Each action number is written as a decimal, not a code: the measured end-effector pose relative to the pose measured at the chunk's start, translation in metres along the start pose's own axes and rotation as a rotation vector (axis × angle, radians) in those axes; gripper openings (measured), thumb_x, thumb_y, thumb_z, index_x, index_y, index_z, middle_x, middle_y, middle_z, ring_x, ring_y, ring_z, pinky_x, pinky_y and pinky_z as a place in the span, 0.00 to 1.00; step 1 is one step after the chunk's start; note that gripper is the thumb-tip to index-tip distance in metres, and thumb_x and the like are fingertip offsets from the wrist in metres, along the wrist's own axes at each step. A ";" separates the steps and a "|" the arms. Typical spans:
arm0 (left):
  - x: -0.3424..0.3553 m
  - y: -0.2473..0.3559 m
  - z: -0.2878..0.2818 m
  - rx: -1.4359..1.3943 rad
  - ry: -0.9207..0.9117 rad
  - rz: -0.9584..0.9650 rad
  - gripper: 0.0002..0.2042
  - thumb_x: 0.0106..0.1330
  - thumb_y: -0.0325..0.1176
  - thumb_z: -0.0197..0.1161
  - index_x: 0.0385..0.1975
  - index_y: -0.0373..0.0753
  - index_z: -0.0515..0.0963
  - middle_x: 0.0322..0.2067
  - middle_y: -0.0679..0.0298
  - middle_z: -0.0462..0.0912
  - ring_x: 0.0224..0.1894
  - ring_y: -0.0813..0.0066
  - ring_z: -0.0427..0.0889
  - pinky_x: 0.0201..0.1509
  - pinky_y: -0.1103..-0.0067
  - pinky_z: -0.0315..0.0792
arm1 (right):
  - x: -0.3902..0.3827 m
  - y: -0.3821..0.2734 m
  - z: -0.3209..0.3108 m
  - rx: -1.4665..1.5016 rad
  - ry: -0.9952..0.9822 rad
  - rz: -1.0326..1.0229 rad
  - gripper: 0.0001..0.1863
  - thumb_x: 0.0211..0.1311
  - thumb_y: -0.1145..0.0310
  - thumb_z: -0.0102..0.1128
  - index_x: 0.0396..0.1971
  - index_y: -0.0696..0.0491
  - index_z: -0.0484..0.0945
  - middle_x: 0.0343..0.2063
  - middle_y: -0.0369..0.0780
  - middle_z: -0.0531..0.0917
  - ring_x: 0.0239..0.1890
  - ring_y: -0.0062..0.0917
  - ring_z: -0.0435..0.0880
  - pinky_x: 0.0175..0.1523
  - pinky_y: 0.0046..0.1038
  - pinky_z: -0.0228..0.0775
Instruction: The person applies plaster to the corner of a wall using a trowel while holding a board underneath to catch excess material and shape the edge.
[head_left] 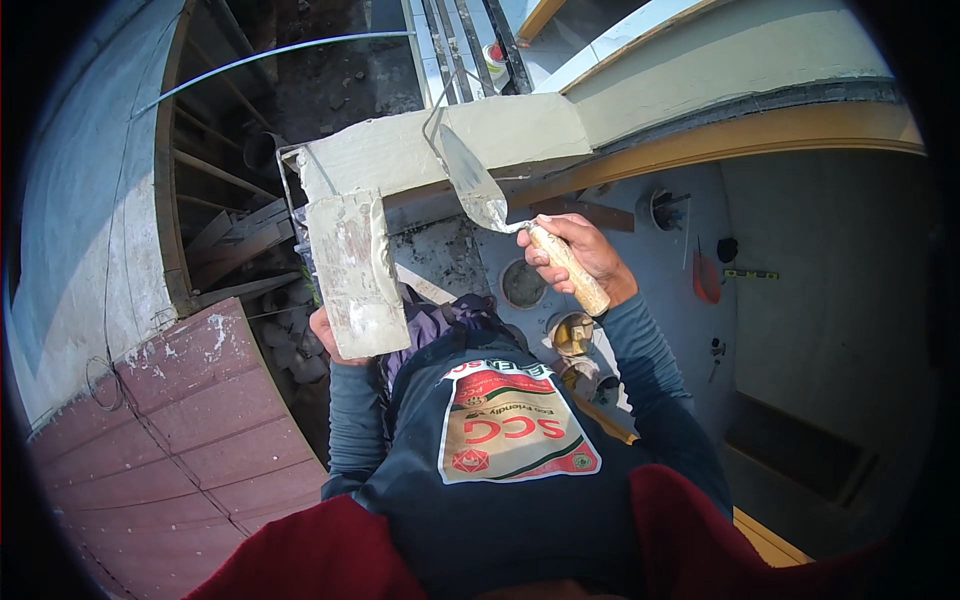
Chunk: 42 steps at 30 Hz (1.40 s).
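My right hand grips the wooden handle of a pointing trowel. The trowel's grey, smeared blade points up and to the left, over the face of a cream plastered wall top. In my left hand is a flat rectangular plasterer's float, coated with pale plaster. A thick ridge of plaster runs along the float's right edge. The float hides most of my left fingers, and its far end is close to the wall top. A thin bent metal rod rises beside the trowel's tip.
Below, to the right, are a round bucket, another container, a red scoop-like tool and a spirit level. Maroon cladding and a grey wall stand left. A light-blue pipe crosses the upper left.
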<state>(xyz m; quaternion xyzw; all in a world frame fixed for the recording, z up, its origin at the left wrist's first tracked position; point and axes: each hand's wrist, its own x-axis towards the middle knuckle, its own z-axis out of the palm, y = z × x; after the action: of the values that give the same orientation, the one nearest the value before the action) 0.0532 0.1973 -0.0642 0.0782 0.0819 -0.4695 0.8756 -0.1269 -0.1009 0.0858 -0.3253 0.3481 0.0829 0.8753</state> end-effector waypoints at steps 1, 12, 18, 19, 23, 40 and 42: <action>0.001 0.000 0.001 -0.011 0.058 -0.014 0.34 0.60 0.45 0.43 0.67 0.33 0.63 0.60 0.48 0.74 0.57 0.47 0.78 0.59 0.53 0.74 | -0.003 0.003 0.002 -0.004 0.009 -0.027 0.20 0.76 0.58 0.43 0.42 0.64 0.73 0.24 0.37 0.73 0.14 0.13 0.69 0.14 0.17 0.65; 0.009 -0.003 -0.001 0.246 0.064 0.050 0.27 0.64 0.36 0.46 0.60 0.22 0.68 0.56 0.45 0.77 0.53 0.51 0.82 0.59 0.59 0.78 | -0.031 -0.017 -0.025 -0.244 0.190 -0.168 0.20 0.72 0.55 0.50 0.39 0.60 0.75 0.23 0.35 0.75 0.15 0.13 0.72 0.14 0.17 0.64; 0.012 0.004 -0.008 -0.035 -0.057 -0.165 0.36 0.59 0.48 0.44 0.69 0.35 0.61 0.65 0.49 0.68 0.64 0.48 0.71 0.69 0.54 0.64 | 0.003 -0.044 0.003 -0.647 0.199 -0.135 0.19 0.72 0.54 0.50 0.36 0.58 0.75 0.22 0.33 0.74 0.17 0.13 0.72 0.18 0.18 0.65; 0.011 0.004 -0.013 -0.038 -0.054 -0.161 0.36 0.59 0.48 0.44 0.69 0.35 0.61 0.65 0.49 0.68 0.64 0.48 0.71 0.69 0.54 0.64 | 0.006 -0.047 0.003 -0.681 0.205 -0.121 0.19 0.71 0.55 0.50 0.35 0.58 0.75 0.22 0.33 0.75 0.17 0.13 0.72 0.18 0.18 0.65; 0.004 0.000 -0.022 0.267 0.108 -0.059 0.37 0.60 0.48 0.44 0.69 0.34 0.61 0.64 0.48 0.69 0.63 0.49 0.73 0.68 0.54 0.65 | 0.013 -0.052 0.002 -0.736 0.232 -0.086 0.18 0.70 0.55 0.50 0.35 0.57 0.76 0.22 0.33 0.75 0.17 0.13 0.73 0.18 0.18 0.66; -0.002 -0.005 -0.005 0.165 -0.010 0.076 0.27 0.65 0.36 0.45 0.59 0.22 0.68 0.55 0.46 0.78 0.53 0.53 0.82 0.58 0.62 0.78 | -0.028 -0.049 -0.049 -0.538 0.504 -0.224 0.19 0.72 0.54 0.49 0.36 0.58 0.74 0.22 0.33 0.74 0.15 0.14 0.72 0.15 0.18 0.65; 0.000 -0.008 -0.002 0.063 -0.024 0.010 0.29 0.63 0.38 0.46 0.60 0.24 0.68 0.56 0.48 0.77 0.54 0.53 0.81 0.60 0.61 0.76 | -0.026 -0.046 -0.036 -0.570 0.448 -0.224 0.19 0.72 0.54 0.49 0.36 0.58 0.74 0.21 0.33 0.73 0.15 0.14 0.72 0.15 0.18 0.65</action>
<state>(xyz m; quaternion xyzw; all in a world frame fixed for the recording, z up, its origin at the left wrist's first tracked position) 0.0468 0.1935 -0.0668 0.1004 0.0563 -0.4685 0.8759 -0.1491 -0.1570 0.1075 -0.6018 0.4562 0.0068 0.6555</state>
